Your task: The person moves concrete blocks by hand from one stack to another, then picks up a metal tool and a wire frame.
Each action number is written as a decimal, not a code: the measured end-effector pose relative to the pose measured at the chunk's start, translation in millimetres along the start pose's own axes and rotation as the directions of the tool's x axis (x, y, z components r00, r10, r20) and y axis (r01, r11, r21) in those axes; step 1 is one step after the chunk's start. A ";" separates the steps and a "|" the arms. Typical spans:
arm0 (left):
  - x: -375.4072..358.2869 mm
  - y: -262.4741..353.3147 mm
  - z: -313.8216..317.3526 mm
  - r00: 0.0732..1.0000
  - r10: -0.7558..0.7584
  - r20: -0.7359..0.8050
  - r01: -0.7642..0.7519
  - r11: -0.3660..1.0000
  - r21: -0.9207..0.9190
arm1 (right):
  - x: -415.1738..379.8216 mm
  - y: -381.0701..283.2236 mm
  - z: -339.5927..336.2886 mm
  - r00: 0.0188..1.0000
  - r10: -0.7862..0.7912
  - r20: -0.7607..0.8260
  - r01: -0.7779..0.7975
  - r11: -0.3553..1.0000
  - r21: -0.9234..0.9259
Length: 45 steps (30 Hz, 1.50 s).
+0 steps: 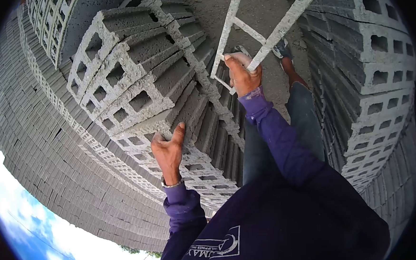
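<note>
My left hand (168,154) is curled over the end of a grey hollow concrete block (153,123) in the stack, thumb on top. Its fingertips are partly hidden against the block face. In my right hand (245,74) is a cement-crusted frame (285,24), with two long bars joined by crossbars. The fingers wrap round its near end, and the far ends point up and away from me.
Stacked hollow blocks (133,70) rise on the left, with another tall stack (381,76) on the right. Between them runs a narrow strip of dusty ground (215,10), where my shoes and legs show. A wide wall of blocks (41,126) stretches along the far left.
</note>
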<state>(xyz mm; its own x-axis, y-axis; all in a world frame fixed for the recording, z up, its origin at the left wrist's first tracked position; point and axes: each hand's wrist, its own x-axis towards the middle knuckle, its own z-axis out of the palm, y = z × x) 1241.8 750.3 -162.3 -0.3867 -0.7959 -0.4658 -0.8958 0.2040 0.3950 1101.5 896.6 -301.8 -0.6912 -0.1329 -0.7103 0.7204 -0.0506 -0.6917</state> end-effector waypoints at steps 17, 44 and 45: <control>-74.2 -50.5 26.4 0.998 0.061 -0.017 -0.041 0.821 0.569 | -51.8 -11.8 -87.7 0.966 0.254 0.057 -0.260 0.954 0.147; -87.0 -31.5 -13.3 0.991 -0.123 0.059 0.117 0.988 0.106 | -81.5 110.2 3.1 0.999 0.028 -0.015 -0.027 0.998 0.060; -87.1 -37.9 -6.3 1.000 -0.017 0.021 0.018 0.997 -0.078 | -81.2 113.9 -0.7 0.998 -0.044 -0.040 0.046 0.997 0.069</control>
<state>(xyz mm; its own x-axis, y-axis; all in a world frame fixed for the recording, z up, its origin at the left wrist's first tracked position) 1310.8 808.4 -131.7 -0.3763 -0.7871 -0.4888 -0.8829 0.1447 0.4467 1239.7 902.3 -323.0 -0.7238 -0.0912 -0.6840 0.6897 -0.1245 -0.7133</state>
